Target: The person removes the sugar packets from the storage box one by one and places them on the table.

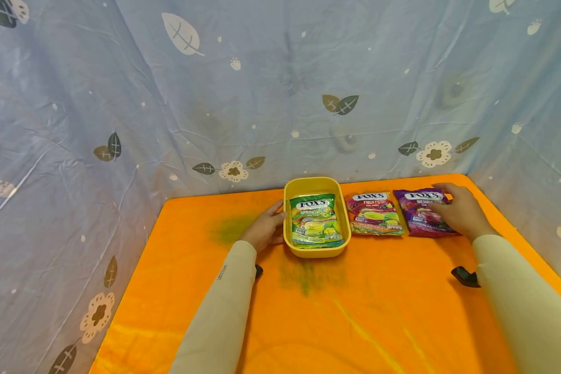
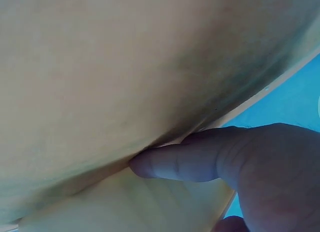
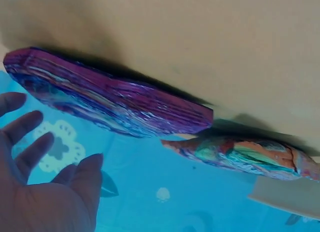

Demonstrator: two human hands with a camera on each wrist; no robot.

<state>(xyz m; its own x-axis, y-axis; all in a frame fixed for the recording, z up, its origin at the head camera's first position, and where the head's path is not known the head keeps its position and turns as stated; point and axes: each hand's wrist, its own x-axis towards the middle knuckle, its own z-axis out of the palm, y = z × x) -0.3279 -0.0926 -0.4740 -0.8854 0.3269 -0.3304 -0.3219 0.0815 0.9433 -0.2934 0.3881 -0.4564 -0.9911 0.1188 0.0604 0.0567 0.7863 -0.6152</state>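
A yellow plastic box (image 1: 317, 253) with a green candy bag (image 1: 315, 221), labelled FOX'S Spring Tea, lying face up inside it stands near the back of the table. My left hand (image 1: 265, 227) rests against the box's left wall; in the left wrist view a straight finger (image 2: 175, 162) touches the wall low down by the tabletop. To the right lies a red-orange FOX'S Fruits bag (image 1: 375, 214), then a purple FOX'S Berries bag (image 1: 423, 213). Around the purple bag's right end my right hand (image 1: 465, 212) reaches with fingers spread, and the right wrist view shows a gap between them and the bag.
An orange cloth covers the table (image 1: 355, 322), with greenish stains near the box. Blue-grey patterned curtains (image 1: 271, 104) close off the back and both sides. Black wrist-camera parts (image 1: 466, 277) stick out under the forearms.
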